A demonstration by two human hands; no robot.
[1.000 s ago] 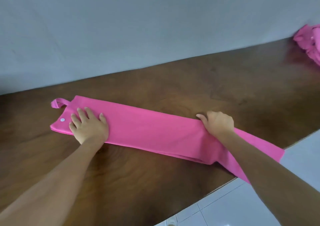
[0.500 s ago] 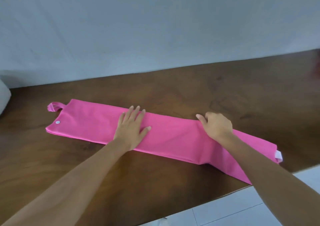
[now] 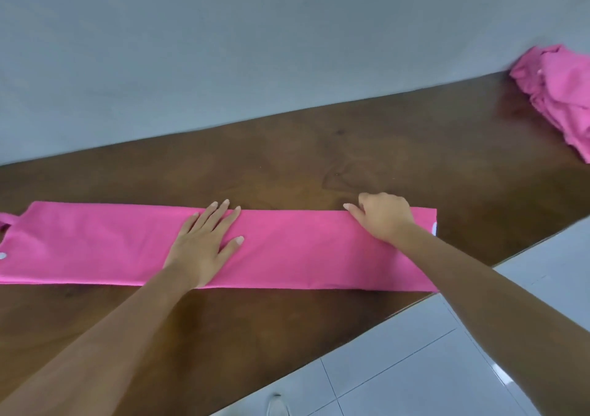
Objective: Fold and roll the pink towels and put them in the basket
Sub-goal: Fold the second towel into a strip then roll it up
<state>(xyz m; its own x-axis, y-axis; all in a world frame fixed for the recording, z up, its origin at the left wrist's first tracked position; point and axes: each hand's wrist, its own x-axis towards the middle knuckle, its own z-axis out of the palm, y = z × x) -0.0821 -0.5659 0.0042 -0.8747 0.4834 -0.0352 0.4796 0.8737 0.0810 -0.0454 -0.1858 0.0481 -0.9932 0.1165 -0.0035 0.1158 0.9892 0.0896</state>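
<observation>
A pink towel [image 3: 287, 249], folded into a long narrow strip, lies flat across the brown wooden table [image 3: 319, 160]. Its hanging loop [image 3: 4, 225] and a white snap are at the left end, and a white tag [image 3: 434, 228] is at the right end. My left hand [image 3: 204, 243] lies flat on the middle of the strip with straight, spread fingers. My right hand [image 3: 383, 217] sits near the right end, its fingers curled over the towel's far edge and the thumb pointing left. No basket is in view.
A heap of crumpled pink towels [image 3: 558, 96] lies at the table's far right against the grey wall. The table's front edge runs diagonally at the lower right, with white floor tiles [image 3: 447, 367] below it.
My left hand slid right from the loop end to the middle of the strip. The towel's right end now lies straight on the table. My right hand kept its place.
</observation>
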